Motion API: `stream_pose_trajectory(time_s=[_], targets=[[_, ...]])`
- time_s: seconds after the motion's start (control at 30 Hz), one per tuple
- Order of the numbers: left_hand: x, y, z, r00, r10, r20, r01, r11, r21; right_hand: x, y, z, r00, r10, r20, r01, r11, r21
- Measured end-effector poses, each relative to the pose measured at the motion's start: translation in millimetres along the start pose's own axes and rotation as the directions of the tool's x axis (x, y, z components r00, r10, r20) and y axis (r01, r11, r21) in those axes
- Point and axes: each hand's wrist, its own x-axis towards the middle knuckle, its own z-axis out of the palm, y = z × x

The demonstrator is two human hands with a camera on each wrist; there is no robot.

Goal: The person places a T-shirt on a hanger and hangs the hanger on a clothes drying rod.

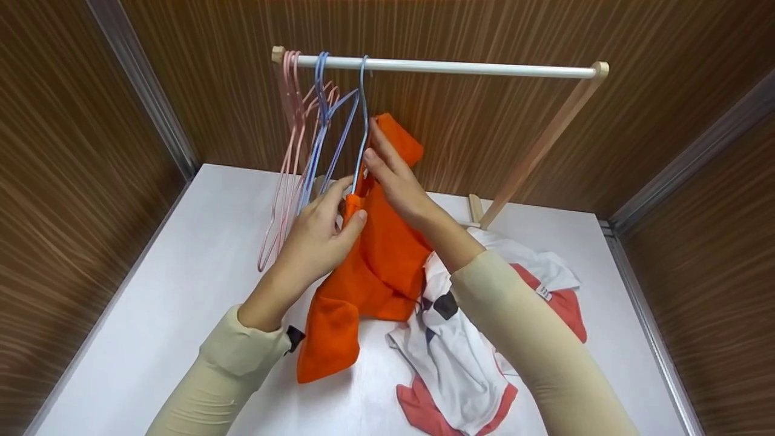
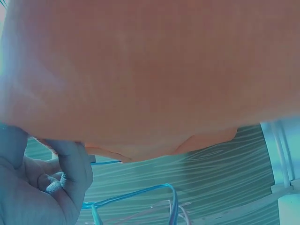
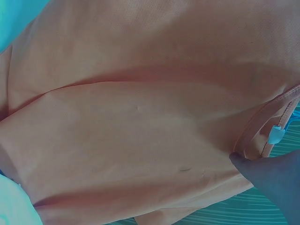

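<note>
An orange shirt [image 1: 387, 242] hangs at the blue hanger [image 1: 363, 115], whose hook is over the white rail [image 1: 448, 66]. The hanger's lower part runs into the shirt's neck opening and is hidden there. My left hand [image 1: 318, 233] grips the shirt beside the neck, thumb on the near side; curled fingers show in the left wrist view. My right hand [image 1: 399, 181] lies along the other shoulder with fingers fairly straight. In the right wrist view, one digit's tip touches the neckline [image 3: 255, 124], near a small label [image 3: 276, 135].
Pink hangers [image 1: 293, 127] and more blue hangers [image 1: 321, 121] hang left on the rail. White shirts with red trim [image 1: 466, 363] lie heaped on the white surface [image 1: 151, 272] at right. A wooden post [image 1: 539, 151] carries the rail's right end. Wood-grain panels [image 1: 484, 30] enclose the space.
</note>
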Motion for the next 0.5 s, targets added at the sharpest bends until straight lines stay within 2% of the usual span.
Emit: stream_pose_trajectory(time_s=[0.27,0.37,0.5], targets=[[-1.3,0.3,0.2,0.998,0.023,-0.051,-0.024,1.0,-0.019,-3.2,0.3,-6.3,1.0,-0.013,-0.002,0.013,1.0,-0.009],[-3.9,1.0,-2.5,0.998,0.026,-0.058,-0.025,1.0,0.008,-5.0,0.2,-9.8,1.0,-0.011,-0.004,0.011,1.0,-0.014],[-8.6,1.9,-7.5,0.997,0.025,-0.072,-0.019,0.995,0.095,-9.7,0.1,-16.2,1.0,0.002,-0.014,-0.002,1.0,-0.003]])
